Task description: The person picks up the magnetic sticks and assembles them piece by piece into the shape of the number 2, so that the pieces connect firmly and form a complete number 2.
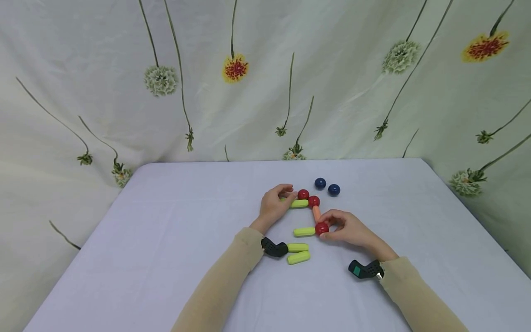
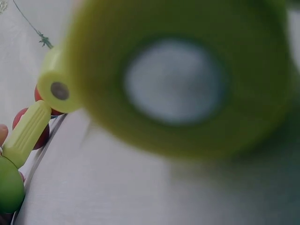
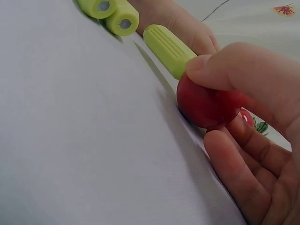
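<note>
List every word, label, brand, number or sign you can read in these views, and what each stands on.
None: no text can be read in any of the three views.
The red balls, yellow-green rods and blue balls show no legible lettering.
The green patch on the right wrist's black device is too small to tell whether it bears print.

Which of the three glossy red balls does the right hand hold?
The glossy red ball nearest the person: the right hand pinches it; the other two sit farther back.
</note>
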`<state>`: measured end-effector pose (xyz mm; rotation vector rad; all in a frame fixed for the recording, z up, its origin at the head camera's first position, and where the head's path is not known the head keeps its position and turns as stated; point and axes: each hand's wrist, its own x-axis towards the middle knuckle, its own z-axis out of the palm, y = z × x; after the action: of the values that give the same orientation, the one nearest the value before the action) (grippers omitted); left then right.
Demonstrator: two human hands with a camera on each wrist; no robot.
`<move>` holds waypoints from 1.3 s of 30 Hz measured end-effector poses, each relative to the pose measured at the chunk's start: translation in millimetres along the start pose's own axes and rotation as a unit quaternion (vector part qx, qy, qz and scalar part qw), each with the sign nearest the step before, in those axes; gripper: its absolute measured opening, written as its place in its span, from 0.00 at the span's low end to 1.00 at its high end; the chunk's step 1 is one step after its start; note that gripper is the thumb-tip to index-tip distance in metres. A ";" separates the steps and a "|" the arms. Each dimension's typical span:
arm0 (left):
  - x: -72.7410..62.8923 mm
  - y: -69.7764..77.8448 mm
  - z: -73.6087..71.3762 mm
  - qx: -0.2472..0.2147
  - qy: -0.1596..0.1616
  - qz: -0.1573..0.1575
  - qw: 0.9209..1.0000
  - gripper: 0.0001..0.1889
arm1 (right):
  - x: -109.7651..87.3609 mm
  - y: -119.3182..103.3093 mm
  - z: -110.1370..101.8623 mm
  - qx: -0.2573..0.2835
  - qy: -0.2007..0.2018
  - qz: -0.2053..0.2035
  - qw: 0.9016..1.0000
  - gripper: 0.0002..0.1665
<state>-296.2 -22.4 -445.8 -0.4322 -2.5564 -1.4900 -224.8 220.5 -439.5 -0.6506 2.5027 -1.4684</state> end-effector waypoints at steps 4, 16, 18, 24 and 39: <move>1.5 0.6 0.6 0.001 -0.005 -0.012 1.000 0.22 | 0.2 -0.3 -1.4 -0.006 0.003 -0.001 1.000 0.21; 7.0 5.5 -2.0 0.010 -0.048 -0.017 0.999 0.22 | -0.8 2.5 -2.9 -0.008 0.009 -0.012 1.000 0.21; 9.0 7.0 -2.5 0.008 -0.056 -0.018 0.998 0.22 | -0.5 3.2 -2.8 -0.005 0.008 -0.015 1.000 0.21; 13.3 14.8 -3.3 0.007 -0.089 -0.027 0.996 0.22 | 0.5 5.0 -2.0 0.002 0.004 -0.022 1.000 0.21; 13.7 16.4 -0.6 0.016 -0.095 -0.020 0.995 0.19 | 0.4 4.1 -1.4 0.002 0.003 -0.018 1.000 0.21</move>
<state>-303.9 -13.0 -428.2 -0.5467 -2.7439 -1.4845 -226.7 223.2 -442.3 -0.6935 2.5058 -1.4888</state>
